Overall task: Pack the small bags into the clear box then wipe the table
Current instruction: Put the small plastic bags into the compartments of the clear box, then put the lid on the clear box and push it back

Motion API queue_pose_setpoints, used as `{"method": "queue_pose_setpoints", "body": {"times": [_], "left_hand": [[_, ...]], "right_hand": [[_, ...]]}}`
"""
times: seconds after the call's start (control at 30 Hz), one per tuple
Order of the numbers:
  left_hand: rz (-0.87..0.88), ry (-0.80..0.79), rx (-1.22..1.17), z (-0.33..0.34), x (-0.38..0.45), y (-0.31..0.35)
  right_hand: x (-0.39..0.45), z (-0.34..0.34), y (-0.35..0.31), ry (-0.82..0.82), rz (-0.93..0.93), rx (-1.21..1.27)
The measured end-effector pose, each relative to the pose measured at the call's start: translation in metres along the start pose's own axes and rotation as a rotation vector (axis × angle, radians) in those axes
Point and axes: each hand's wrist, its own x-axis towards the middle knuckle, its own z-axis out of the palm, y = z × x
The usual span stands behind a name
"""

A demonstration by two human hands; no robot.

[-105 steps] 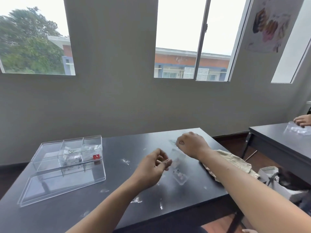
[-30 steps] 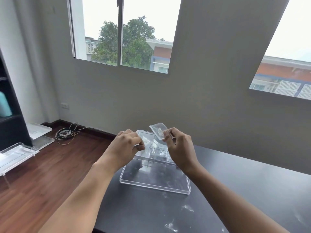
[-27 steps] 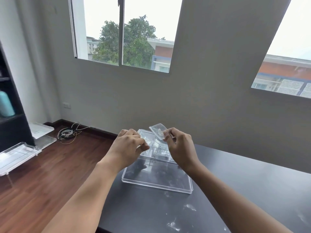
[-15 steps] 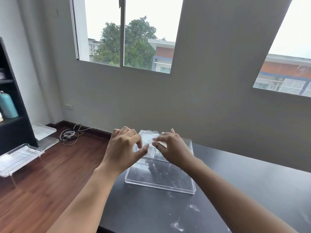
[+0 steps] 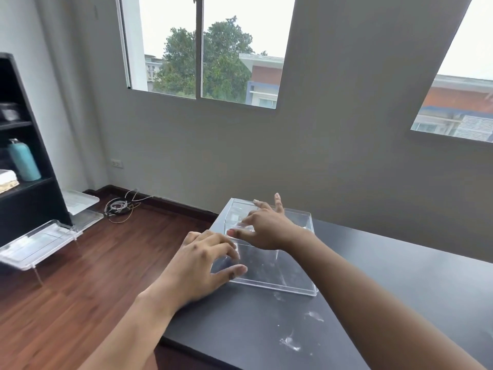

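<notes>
Clear box: A hard, see-through divided box point(image 5: 269, 249) sits at the left end of the dark bench point(image 5: 373, 303), its flat lid point(image 5: 274, 273) lying just in front of it.
Small bags: Pale bag shapes show faintly in the box's far compartments under the right hand; no count is possible.
Right hand: The right hand point(image 5: 266, 231) reaches over the box, fingers spread and nearly straight; the grip is wide and appears to hold nothing.
Left hand: The left hand point(image 5: 202, 265) rests at the lid's left corner, fingers loosely bent over it, thumb on top; whether it pinches the lid cannot be told.
Handling: The box looks light, rigid and slick, likely to skid on the bench, so it is best held by its side walls. The bags should be limp and nearly weightless; pinch one at an edge.
Change: Half a second earlier both hands held a small bag together above the box; now that bag is out of their fingers, the right hand has opened and the left has dropped to the lid.
Bench: White smears point(image 5: 289, 343) lie in front of the box, unwiped.
</notes>
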Motion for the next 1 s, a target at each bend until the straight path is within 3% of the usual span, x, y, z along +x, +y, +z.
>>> {"method": "queue_pose_setpoints", "body": {"times": [0.13, 0.37, 0.6, 0.77, 0.9, 1.0], "left_hand": [[-0.014, -0.020, -0.119, -0.007, -0.006, -0.004], [0.088, -0.077, -0.161, -0.015, -0.012, 0.004], [0.100, -0.080, -0.168, -0.016, -0.014, 0.005], [0.071, -0.060, -0.197, -0.022, -0.015, 0.008], [-0.007, -0.009, -0.258, -0.033, -0.007, 0.012], [0.004, 0.117, -0.282, -0.049, 0.008, 0.021]], "right_hand": [[-0.006, -0.003, -0.003, 0.015, -0.022, 0.054], [-0.054, 0.003, 0.016, 0.295, -0.124, 0.166], [-0.109, 0.018, 0.050, 0.287, -0.300, 0.139], [-0.126, 0.019, 0.051, 0.273, -0.304, 0.144], [-0.127, 0.011, 0.047, 0.383, -0.267, 0.190], [-0.129, -0.004, 0.041, 0.510, -0.181, 0.312]]}}
